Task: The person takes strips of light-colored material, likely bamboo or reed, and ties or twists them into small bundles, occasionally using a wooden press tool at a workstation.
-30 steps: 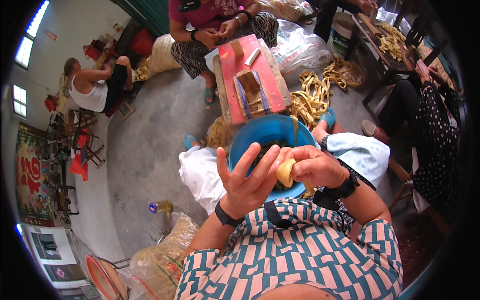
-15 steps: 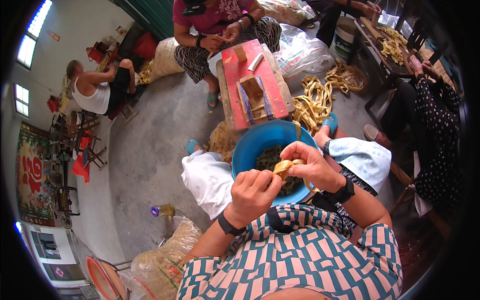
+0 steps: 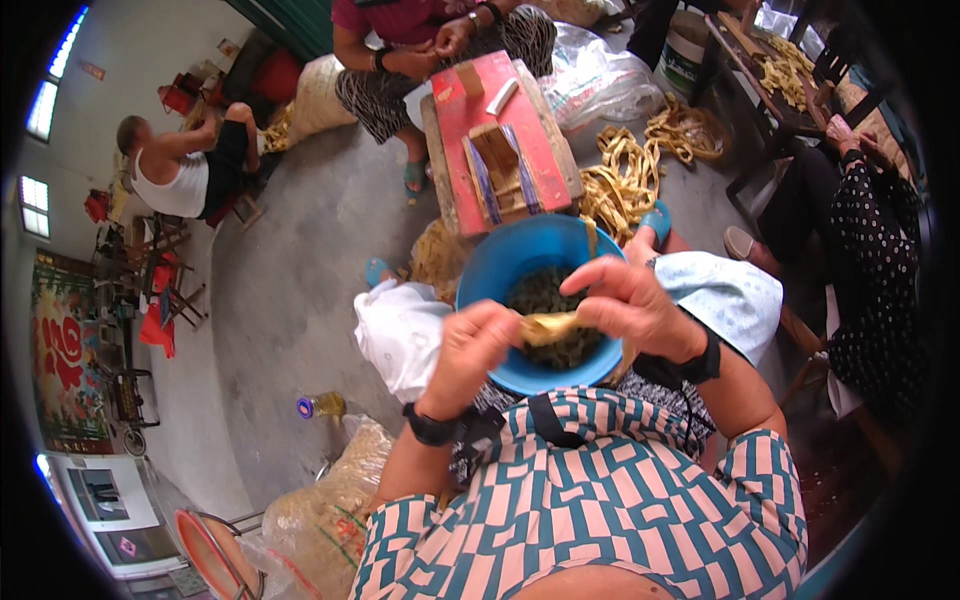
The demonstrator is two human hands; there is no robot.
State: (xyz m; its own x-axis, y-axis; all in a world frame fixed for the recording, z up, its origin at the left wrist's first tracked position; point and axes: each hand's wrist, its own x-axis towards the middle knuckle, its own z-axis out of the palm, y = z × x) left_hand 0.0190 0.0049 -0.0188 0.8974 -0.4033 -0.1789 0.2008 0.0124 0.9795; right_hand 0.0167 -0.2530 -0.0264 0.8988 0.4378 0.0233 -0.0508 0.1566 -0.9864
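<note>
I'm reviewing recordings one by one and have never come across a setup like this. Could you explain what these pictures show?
There is no machine here, just a person's bare left hand and right hand. Every picture comes from one wide fisheye camera on that person's head, looking down, so straight edges look bent.

The left hand grips a flat, shiny yellow strip that stretches across to the right hand; blur hides the right hand's exact grip. Below is a round blue plastic tub holding small dark pieces.

Beyond it stands a red-topped wooden bench, bearing a small wooden block, a narrow white piece and a wooden fixture with purplish sides. More yellow strips lie on the floor beside it.
</note>
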